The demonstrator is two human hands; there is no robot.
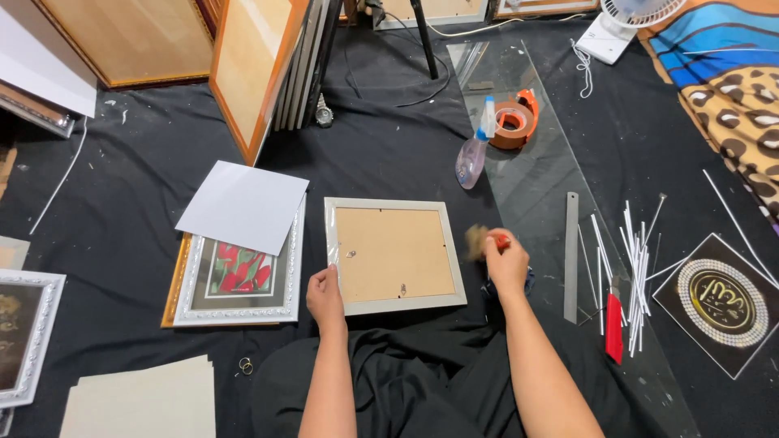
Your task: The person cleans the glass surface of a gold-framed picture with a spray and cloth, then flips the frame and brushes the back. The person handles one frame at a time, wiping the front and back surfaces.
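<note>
**Black cloth floor, frame lying face-down at centre**

Black cloth spreads under everything. Left hand (324,296) fingers curl over the grey frame (394,255) at its lower-left edge. Right hand (507,258) is closed around a blurred brush (477,242) just off the frame's right edge. Beyond lie a glass sheet (535,178), metal ruler (571,255) and white sticks (633,259); bare cloth opens above the frame.
</note>
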